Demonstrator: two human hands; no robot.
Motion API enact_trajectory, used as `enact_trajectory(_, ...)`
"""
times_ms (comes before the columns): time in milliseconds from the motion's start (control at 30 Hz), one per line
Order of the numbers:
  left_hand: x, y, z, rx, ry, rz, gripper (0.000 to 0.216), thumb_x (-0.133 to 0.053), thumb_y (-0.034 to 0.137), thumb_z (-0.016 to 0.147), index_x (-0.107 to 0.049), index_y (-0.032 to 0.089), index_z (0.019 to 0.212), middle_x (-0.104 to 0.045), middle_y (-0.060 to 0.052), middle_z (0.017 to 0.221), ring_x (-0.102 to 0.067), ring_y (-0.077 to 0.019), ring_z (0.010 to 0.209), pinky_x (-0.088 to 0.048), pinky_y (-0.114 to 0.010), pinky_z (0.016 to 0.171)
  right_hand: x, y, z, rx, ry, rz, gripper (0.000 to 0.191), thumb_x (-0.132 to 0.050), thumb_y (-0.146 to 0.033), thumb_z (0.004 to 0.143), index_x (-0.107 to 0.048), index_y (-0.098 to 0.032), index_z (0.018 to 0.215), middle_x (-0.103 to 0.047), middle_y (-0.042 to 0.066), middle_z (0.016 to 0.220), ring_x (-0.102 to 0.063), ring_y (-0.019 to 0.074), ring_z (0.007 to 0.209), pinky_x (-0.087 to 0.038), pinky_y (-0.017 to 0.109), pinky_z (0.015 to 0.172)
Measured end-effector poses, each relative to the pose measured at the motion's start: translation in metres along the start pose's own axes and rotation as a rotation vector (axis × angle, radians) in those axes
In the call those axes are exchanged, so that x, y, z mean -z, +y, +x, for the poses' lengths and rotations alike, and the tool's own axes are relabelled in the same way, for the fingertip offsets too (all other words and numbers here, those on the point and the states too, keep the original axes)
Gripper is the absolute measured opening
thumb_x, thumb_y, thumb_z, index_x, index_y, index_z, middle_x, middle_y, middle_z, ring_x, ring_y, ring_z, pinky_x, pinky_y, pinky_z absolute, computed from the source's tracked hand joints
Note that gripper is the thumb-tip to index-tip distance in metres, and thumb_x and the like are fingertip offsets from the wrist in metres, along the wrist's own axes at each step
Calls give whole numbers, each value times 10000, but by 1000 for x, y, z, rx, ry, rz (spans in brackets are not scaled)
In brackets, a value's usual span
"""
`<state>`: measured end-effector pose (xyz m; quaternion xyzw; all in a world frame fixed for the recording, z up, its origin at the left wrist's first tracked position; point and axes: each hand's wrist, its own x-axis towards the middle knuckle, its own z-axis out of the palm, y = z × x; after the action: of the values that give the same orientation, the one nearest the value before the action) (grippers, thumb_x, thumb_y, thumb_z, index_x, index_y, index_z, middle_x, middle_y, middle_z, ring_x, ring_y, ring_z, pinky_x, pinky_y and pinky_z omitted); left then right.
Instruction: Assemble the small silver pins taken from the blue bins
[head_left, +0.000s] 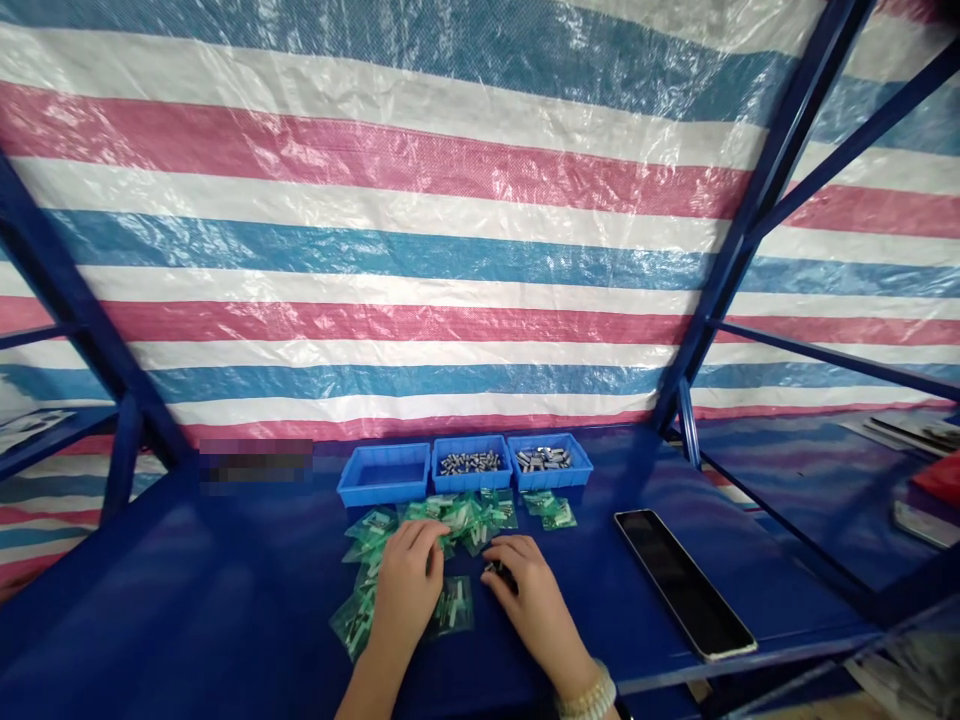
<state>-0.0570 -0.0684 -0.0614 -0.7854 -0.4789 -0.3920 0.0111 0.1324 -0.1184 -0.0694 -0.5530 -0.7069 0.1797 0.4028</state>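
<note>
Plainly translucent green packets (465, 516), glossy, with small pale pieces (460, 590) inside.

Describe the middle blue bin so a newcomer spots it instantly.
On the blue table, look to the far edge below the striped sheet. Just beyond the green packets is the middle blue bin, holding small metallic-looking pieces. Unlike the left bin and right bin, it has a neighbour on both sides.
</note>
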Motion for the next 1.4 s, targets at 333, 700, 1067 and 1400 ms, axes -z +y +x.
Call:
enact_trajectory(333, 12, -15, -20, -35, -80, 218, 441, -652, 340, 783, -643, 221, 1208, -712, -105, 1227, -619, -363, 1182, -507, -530, 960, -9, -25, 13, 84, 20, -335, 273, -534, -56, 910, -709, -234, 1021, -607, 113, 1195, -503, 309, 1206, -471, 458, 938)
enact_trajectory(700, 11, -24, -18, 25, 40, 142, 291, -464, 353, 956, -717, 216, 1003, -781, -96, 1044, -731, -282, 997, -601, -435, 857, -35, -38, 39, 53, -12, -509, 162, -630, -116, 897, -735, -224, 957, -591, 148, 1208, -500, 342, 1168, -468, 481, 915)
enact_trajectory(1067, 12, -17, -19, -31, 88, 120, 201, -552, 340, 906, -707, 223, 958, -782, -89, 1030, -721, -305, 1017, -601, -469, 852, -24, -33, 31, 97, -21, -366, 191, -620, -6, 832, -688, -184, 819, -675, 61, 906, -597, 261, 964, -501, 379, 848)
enact_trajectory(1400, 23, 49, -30, 73, 124, -257, 226, -599, 265, 886, -673, 292, 1098, -747, -37, 1106, -714, -248, 1022, -595, -386, 897, 16, -27, -5, -234, 192, 783, 163, -716, -351, 839, -742, -194, 877, -723, 59, 901, -677, 211, 843, -535, 269, 735)
